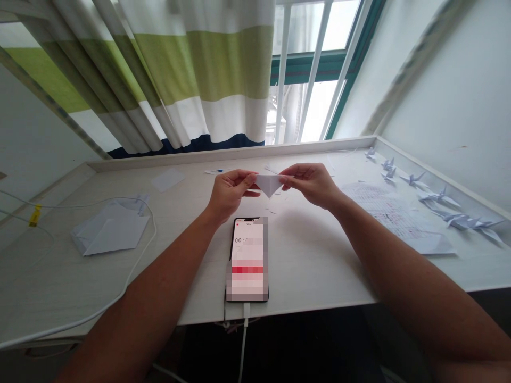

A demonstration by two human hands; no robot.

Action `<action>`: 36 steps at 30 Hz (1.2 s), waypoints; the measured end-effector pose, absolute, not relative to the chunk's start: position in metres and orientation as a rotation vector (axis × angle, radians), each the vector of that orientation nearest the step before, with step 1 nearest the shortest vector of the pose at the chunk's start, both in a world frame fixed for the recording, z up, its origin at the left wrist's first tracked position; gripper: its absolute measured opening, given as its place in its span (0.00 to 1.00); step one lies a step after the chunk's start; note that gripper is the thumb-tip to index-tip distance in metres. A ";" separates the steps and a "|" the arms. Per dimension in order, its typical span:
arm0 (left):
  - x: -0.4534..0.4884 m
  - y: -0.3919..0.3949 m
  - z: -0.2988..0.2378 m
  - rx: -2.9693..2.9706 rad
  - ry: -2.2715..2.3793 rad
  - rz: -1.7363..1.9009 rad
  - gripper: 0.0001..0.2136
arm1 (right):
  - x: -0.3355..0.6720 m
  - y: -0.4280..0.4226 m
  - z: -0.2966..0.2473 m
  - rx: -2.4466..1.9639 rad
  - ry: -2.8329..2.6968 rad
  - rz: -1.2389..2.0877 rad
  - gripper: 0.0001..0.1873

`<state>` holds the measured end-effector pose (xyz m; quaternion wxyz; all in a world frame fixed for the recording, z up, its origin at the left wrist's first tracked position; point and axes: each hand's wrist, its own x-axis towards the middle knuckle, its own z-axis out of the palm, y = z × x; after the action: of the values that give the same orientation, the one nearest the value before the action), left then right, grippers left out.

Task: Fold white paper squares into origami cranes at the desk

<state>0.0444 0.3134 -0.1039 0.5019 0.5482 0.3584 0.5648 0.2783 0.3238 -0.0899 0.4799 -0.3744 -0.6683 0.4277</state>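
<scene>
A small white folded paper piece (269, 184), triangular with its point down, is held above the white table (311, 266) between both hands. My left hand (231, 192) pinches its left edge with fingers closed. My right hand (311, 183) pinches its right edge, fingers curled. A phone (247, 259) lies flat on the table just below the hands, its screen lit, with a white cable (244, 330) plugged into its near end.
A stack of white paper sheets (112, 230) lies at the left beside a long white cable (136, 266). Several folded paper cranes (439, 197) line the right edge near a printed sheet (395, 215). Striped curtain and barred window stand behind.
</scene>
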 end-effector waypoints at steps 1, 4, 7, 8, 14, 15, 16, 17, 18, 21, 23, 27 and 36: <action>0.044 0.314 -0.105 1.319 0.863 1.373 0.21 | 0.278 0.323 -0.090 -0.916 -1.624 1.038 0.20; 0.043 0.317 -0.107 1.310 0.856 1.393 0.21 | 0.276 0.322 -0.089 -0.910 -1.622 1.027 0.20; 0.043 0.317 -0.107 1.306 0.851 1.399 0.20 | 0.275 0.322 -0.089 -0.886 -1.615 1.024 0.19; 0.043 0.317 -0.107 1.305 0.847 1.397 0.20 | 0.276 0.323 -0.090 -0.878 -1.608 1.024 0.19; 0.043 0.315 -0.103 1.310 0.846 1.372 0.20 | 0.277 0.325 -0.092 -0.860 -1.594 1.025 0.18; 0.043 0.315 -0.103 1.303 0.852 1.365 0.20 | 0.276 0.324 -0.092 -0.865 -1.590 1.030 0.18; 0.043 0.315 -0.104 1.292 0.855 1.355 0.19 | 0.276 0.324 -0.092 -0.870 -1.580 1.040 0.19; 0.042 0.315 -0.105 1.278 0.856 1.341 0.19 | 0.275 0.324 -0.092 -0.873 -1.566 1.056 0.19; 0.042 0.316 -0.106 1.263 0.856 1.324 0.20 | 0.275 0.324 -0.092 -0.874 -1.551 1.075 0.19; 0.042 0.317 -0.108 1.234 0.865 1.280 0.20 | 0.274 0.324 -0.092 -0.874 -1.510 1.132 0.20; 0.042 0.317 -0.109 1.227 0.876 1.269 0.20 | 0.274 0.324 -0.091 -0.874 -1.496 1.154 0.19; 0.042 0.316 -0.107 1.215 0.895 1.225 0.18 | 0.275 0.324 -0.091 -0.880 -1.461 1.215 0.16; 0.042 0.313 -0.104 1.198 0.855 1.094 0.14 | 0.272 0.322 -0.093 -0.878 -1.417 1.332 0.17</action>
<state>0.0424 0.3132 -0.1036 0.6083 0.5185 0.3700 0.4735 0.2720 0.3224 -0.0926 0.4828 -0.3602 -0.5817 0.5466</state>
